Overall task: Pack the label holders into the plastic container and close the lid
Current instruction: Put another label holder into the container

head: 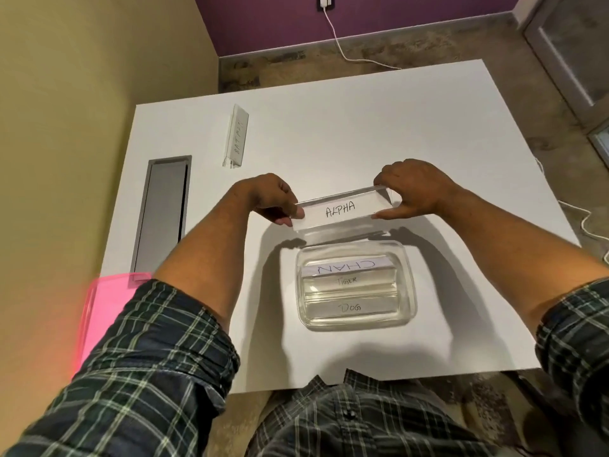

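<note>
A clear label holder marked ALPHA (pixel 342 211) hangs in the air just beyond the container, gripped at its two ends by my left hand (pixel 273 199) and my right hand (pixel 412 189). Below it on the white table stands the clear plastic container (pixel 407 291), uncovered, with three holders lying inside, marked CHAN (pixel 346 267), TIGER (pixel 346 281) and DOG (pixel 351 307). Another holder marked BATMAN (pixel 237 136) lies alone on the table at the far left. A pink translucent lid (pixel 99 311) sits at the table's left front edge, partly hidden by my left sleeve.
A grey recessed cable tray (pixel 163 212) runs along the left side of the white table (pixel 362 127). A yellow wall stands close on the left. White cables trail on the floor behind and to the right of the table.
</note>
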